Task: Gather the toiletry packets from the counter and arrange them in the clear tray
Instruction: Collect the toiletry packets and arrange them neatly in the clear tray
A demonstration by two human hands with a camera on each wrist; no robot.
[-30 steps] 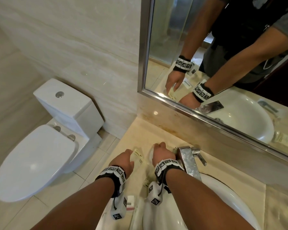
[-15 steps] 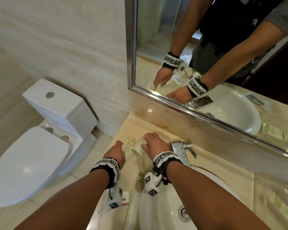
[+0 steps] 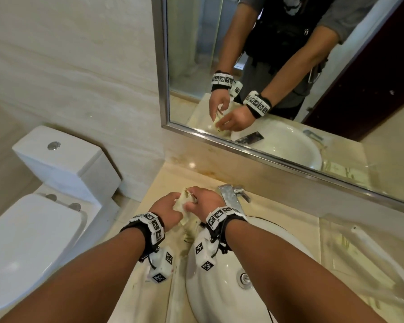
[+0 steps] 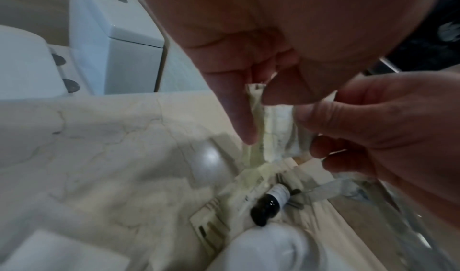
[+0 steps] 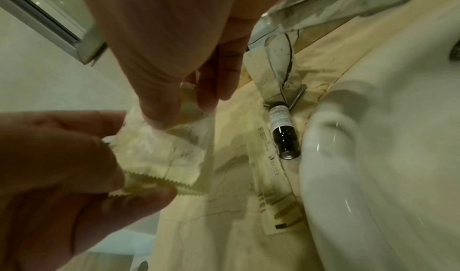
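While both hands meet above the counter [image 3: 163,183], they hold a small bunch of pale toiletry packets [image 3: 182,201] between them. The left hand [image 3: 166,209] pinches the bunch with its thumb and fingers [image 4: 239,106] curled round one end. The right hand [image 3: 204,201] pinches the other end, its thumb [image 5: 159,102] pressed on top and its fingers [image 5: 216,72] bent behind. The packets have zigzag edges (you can see the little teeth from the right wrist).

Down on the counter, just beside the white sink [image 3: 219,287], lies a long flat packet [image 5: 271,186]. A small dark bottle [image 5: 283,135] lies next to it, touching the sink's rim. The clear tray [image 3: 369,259] sits on the far side of the sink, well apart from the hands. A silver tap [image 3: 231,199] stands behind the sink, close to the right wrist. A white toilet [image 3: 56,183] is off to the left, and a mirror [image 3: 289,66] hangs on the wall above
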